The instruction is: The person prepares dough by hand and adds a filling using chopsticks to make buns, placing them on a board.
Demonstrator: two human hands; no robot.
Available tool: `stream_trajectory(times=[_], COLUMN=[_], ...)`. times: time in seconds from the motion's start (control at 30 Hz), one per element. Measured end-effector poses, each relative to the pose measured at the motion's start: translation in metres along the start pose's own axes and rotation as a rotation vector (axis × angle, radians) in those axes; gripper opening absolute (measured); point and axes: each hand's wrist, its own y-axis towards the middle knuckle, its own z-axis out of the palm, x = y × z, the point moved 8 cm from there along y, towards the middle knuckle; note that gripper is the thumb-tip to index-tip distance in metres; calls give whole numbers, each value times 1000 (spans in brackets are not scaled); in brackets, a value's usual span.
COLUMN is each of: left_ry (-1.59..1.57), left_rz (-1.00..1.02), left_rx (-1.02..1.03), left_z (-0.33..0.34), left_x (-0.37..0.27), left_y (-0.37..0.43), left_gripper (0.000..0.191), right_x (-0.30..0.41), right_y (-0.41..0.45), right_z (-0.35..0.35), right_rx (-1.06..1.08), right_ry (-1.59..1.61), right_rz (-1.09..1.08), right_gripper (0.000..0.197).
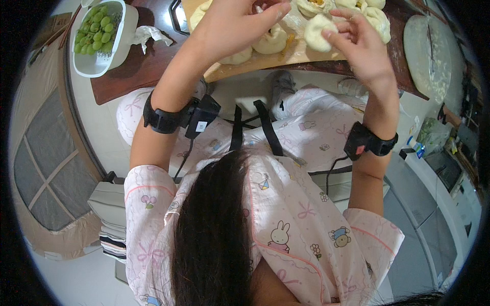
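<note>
My right hand (358, 42) holds a small round of pale dough (320, 33) between thumb and fingers, above the front part of a wooden board (298, 55). My left hand (245, 19) reaches over the board from the left; its fingertips are near the top rim, and whether they grip anything is hard to tell. Below its fingers lies a dough bun (271, 40) with an open, filled top. Another filled bun (314, 5) sits farther back, and a pleated bun (377, 23) rests behind my right hand. Flour and shreds of filling are scattered on the wood.
At the left, a white basket (128, 42) holds green grapes (95, 32), beside a crumpled tissue (151, 35). The dark wooden table (126, 82) carries the board. A large translucent, rounded item (428, 57) is at the right edge. My legs are below the table's front edge.
</note>
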Motion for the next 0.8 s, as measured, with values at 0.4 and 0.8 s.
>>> stream_trajectory(times=[0.4, 0.8], left_ry=[-1499, -1609], left_rz=[-241, -52], left_rx=[144, 176], left_z=[17, 21], left_x=[-1, -12], left_y=[-2, -15], left_gripper=[66, 64], right_x=[94, 138], right_y=[45, 27], right_z=[46, 52], right_rx=[-101, -724], right_ry=[545, -345], right_rz=[-200, -583], right_gripper=[29, 33])
